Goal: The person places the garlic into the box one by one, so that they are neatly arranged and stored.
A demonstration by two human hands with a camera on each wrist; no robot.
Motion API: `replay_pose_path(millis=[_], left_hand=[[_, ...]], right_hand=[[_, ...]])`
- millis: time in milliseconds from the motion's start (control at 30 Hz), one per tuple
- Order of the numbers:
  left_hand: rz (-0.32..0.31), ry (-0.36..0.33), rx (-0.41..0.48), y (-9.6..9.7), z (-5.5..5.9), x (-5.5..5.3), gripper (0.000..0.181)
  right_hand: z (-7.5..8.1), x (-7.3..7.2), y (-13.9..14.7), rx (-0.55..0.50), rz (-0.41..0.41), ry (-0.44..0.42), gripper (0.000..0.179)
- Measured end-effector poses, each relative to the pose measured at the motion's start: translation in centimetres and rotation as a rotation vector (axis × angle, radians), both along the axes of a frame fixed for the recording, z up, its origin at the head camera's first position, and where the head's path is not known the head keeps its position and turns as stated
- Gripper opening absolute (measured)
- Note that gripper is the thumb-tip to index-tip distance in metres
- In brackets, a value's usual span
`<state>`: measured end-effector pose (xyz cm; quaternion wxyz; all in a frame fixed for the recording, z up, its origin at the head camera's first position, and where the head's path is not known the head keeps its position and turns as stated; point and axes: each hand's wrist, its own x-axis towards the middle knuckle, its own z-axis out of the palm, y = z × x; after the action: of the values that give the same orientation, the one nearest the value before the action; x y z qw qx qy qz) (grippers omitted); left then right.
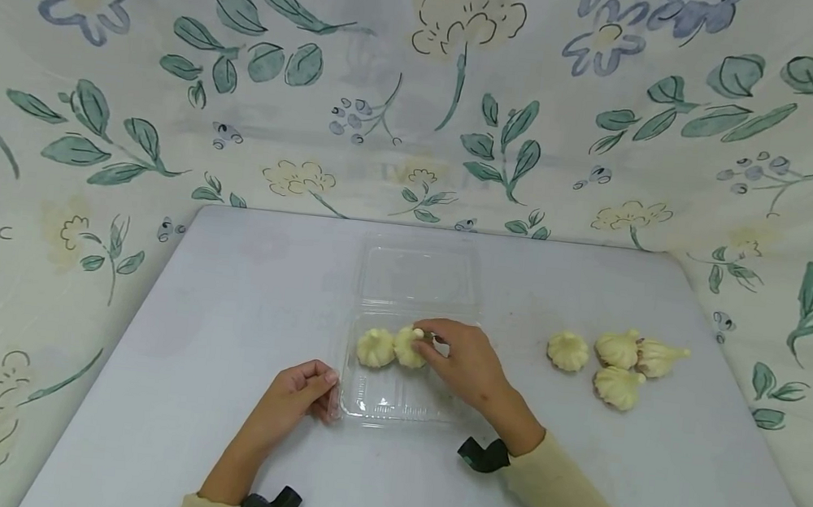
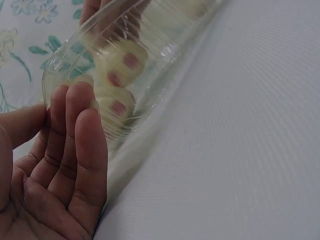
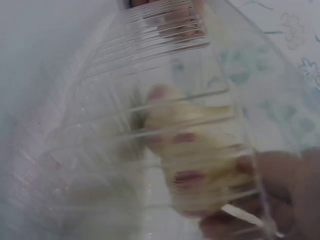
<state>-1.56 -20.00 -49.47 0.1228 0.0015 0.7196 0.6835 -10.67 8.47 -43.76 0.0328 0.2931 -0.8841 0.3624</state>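
Garlic (image 1: 406, 348) btwn R fingers (image 1: 440, 326)

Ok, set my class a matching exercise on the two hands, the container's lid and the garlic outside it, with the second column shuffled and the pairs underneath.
1. Left hand
2. Right hand
3. Clear lid
4. Four garlic bulbs

A. Right of the clamshell container
B. Pinching a bulb
C. Folded open
D. Gripping the container's left edge

Pairs: 1-D; 2-B; 3-C; 4-A

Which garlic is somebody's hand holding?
The garlic bulb on the right inside the clear box: the right hand pinches it, not its neighbour or the four bulbs outside.
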Motion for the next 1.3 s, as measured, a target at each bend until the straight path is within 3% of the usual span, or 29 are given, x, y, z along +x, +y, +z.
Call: replay_pose_path(millis=[200, 667, 967, 1300], left_hand=[[-0.001, 0.002, 0.001, 0.0, 0.0, 0.0, 0.033], [-0.004, -0.002, -0.006, 0.0, 0.0, 0.2, 0.034], [-0.01, 0.001, -0.004, 0.0, 0.2, 0.1, 0.034], [-0.01, 0.006, 0.002, 0.0, 0.3, 0.1, 0.034]], right_hand=[[-0.5, -0.1, -0.2, 0.038, -0.036, 0.002, 0.026], [-1.2, 0.2, -0.1, 0.033, -0.067, -0.095, 0.03], [-0.2, 0.3, 0.5, 0.083, -0.098, -0.098, 0.041], [1.1, 0.3, 2.2, 0.06, -0.105, -0.041, 0.044]])
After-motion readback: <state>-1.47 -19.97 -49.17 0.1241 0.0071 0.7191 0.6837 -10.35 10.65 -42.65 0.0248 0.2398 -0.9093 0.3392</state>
